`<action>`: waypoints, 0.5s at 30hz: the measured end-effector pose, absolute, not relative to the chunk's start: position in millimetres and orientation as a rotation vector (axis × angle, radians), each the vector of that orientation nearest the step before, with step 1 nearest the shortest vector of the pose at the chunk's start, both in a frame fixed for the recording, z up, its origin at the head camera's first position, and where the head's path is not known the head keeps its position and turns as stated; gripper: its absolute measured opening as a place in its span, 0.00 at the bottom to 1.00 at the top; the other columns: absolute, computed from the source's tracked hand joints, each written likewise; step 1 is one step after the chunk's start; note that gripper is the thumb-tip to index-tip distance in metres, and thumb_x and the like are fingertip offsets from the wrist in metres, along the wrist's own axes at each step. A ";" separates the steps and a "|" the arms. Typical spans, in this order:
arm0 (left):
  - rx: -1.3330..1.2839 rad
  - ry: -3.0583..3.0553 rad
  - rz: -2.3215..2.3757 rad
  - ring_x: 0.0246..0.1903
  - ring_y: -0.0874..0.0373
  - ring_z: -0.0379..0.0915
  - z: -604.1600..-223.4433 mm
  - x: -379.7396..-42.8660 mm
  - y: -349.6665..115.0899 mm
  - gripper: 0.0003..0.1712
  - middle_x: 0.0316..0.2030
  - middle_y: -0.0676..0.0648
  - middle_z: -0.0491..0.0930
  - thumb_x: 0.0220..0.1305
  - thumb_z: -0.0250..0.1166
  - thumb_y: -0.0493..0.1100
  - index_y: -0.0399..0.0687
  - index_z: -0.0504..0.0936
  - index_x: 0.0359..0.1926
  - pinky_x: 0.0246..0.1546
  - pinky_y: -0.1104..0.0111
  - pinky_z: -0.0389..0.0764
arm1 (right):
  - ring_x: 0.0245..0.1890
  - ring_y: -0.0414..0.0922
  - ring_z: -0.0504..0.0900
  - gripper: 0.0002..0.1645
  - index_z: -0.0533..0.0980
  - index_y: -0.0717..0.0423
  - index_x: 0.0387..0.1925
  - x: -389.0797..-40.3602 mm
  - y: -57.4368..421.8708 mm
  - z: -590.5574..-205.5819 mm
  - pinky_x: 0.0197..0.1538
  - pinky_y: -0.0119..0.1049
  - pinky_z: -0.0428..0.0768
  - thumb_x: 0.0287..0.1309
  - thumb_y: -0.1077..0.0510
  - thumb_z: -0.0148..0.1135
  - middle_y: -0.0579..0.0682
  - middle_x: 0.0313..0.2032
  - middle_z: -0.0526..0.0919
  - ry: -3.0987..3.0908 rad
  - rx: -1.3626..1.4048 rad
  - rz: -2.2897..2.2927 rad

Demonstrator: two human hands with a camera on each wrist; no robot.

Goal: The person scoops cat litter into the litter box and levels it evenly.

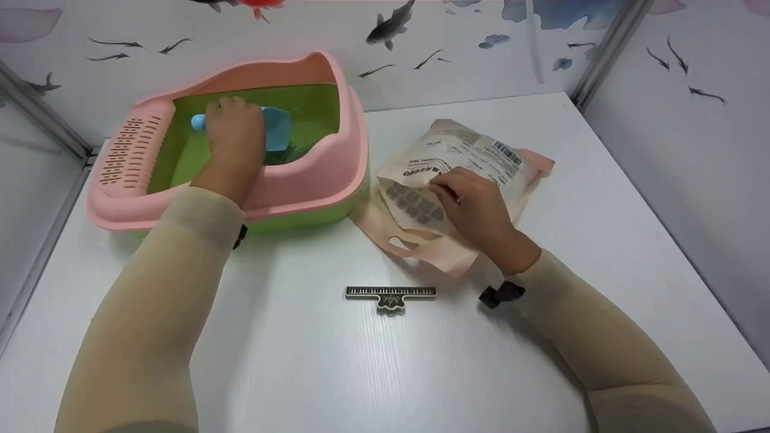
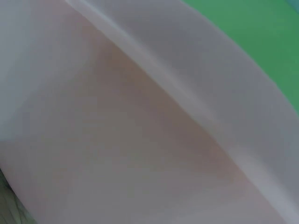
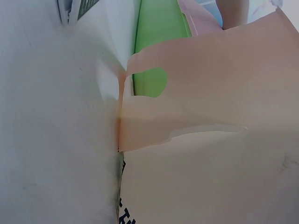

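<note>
My left hand (image 1: 236, 132) is curled round the handle of a light-blue scoop (image 1: 277, 128), inside a pink and green litter box (image 1: 304, 189). The scoop's flat end points right, above a small dark-green patch (image 1: 287, 154) on the box's floor. On the right, my right hand (image 1: 475, 207) pinches the opening edge of a pale peach printed bag (image 1: 445, 147) that lies on the table. The bag's handle flap, with its cut-out hole, spreads toward me. In the right wrist view the bag (image 3: 210, 84) fills much of the picture; the fingers are out of sight there.
A dark metal ruler-shaped clip (image 1: 391, 294) lies on the white table (image 1: 313, 367) in front of the bag. Behind the box and bag stands a wall (image 1: 337, 36) painted with fish. The left wrist view is mostly filled by the box's pink rim (image 2: 140, 140).
</note>
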State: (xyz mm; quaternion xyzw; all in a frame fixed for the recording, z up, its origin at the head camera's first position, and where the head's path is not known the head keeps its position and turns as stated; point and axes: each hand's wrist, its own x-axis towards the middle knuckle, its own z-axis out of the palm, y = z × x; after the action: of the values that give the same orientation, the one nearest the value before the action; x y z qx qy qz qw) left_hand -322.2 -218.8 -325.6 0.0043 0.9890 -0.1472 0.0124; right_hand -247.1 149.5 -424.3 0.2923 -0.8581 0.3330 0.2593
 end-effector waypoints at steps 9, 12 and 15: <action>-0.032 3.138 -0.360 0.61 0.32 0.69 -324.5 -315.9 -221.6 0.28 0.59 0.27 0.74 0.69 0.64 0.33 0.24 0.70 0.67 0.69 0.44 0.70 | 0.32 0.44 0.83 0.07 0.87 0.61 0.39 -248.2 149.1 -424.9 0.34 0.34 0.78 0.69 0.60 0.67 0.53 0.35 0.88 -2.328 0.794 0.886; -0.051 3.177 -0.279 0.61 0.31 0.68 -324.3 -310.4 -223.0 0.33 0.61 0.26 0.73 0.66 0.67 0.33 0.25 0.68 0.68 0.71 0.44 0.69 | 0.33 0.44 0.84 0.07 0.87 0.60 0.40 -248.8 149.5 -425.2 0.35 0.34 0.80 0.69 0.60 0.66 0.53 0.35 0.89 -2.335 0.795 0.871; -0.083 3.213 -0.149 0.63 0.30 0.68 -324.4 -304.1 -223.4 0.36 0.62 0.26 0.72 0.65 0.69 0.33 0.26 0.67 0.70 0.72 0.42 0.68 | 0.33 0.45 0.84 0.07 0.87 0.61 0.40 -248.7 149.5 -424.6 0.35 0.35 0.80 0.69 0.60 0.67 0.53 0.35 0.89 -2.339 0.792 0.870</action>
State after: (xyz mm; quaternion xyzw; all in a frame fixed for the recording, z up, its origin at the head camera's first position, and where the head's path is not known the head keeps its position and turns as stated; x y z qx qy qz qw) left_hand -304.1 -223.4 -324.4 -0.0258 0.9979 -0.0461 -0.0379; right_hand -248.7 149.5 -424.6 0.2921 -0.8630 0.3211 0.2584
